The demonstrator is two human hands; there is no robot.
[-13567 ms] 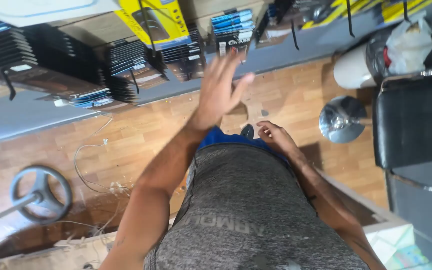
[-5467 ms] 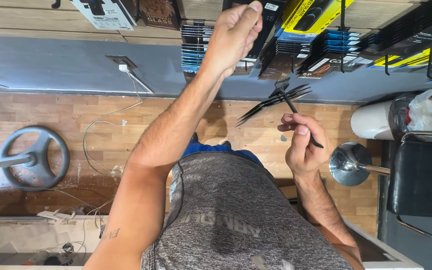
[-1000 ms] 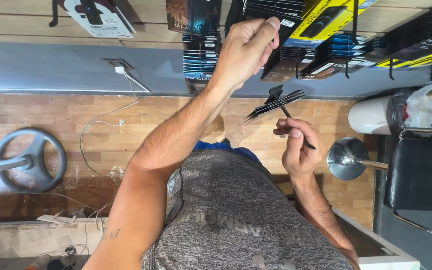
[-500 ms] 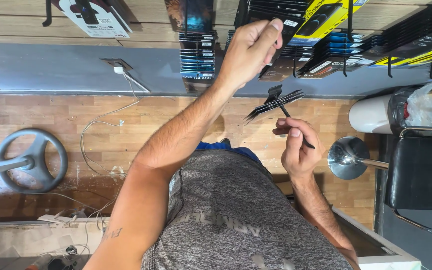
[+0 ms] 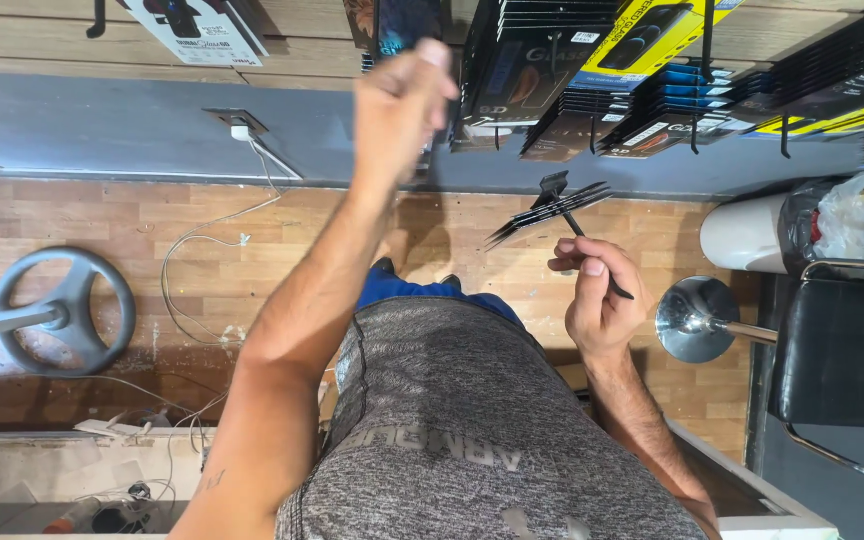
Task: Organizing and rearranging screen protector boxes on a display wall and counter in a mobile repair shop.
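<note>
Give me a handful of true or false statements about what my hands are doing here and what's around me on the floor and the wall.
1. The right hand holds a black hook loaded with flat dark packages. True.
2. The left hand rests on the stool. False: it is raised toward the packaged goods hanging on the wall.
3. A white cable runs from a wall socket down across the wooden floor. True.
4. The bin by the black chair is red. False: it is white, with a dark liner and a white bag in it.
5. Both hands grip the same hook. False: only the right hand holds it; the left hand is apart, higher up.
</note>
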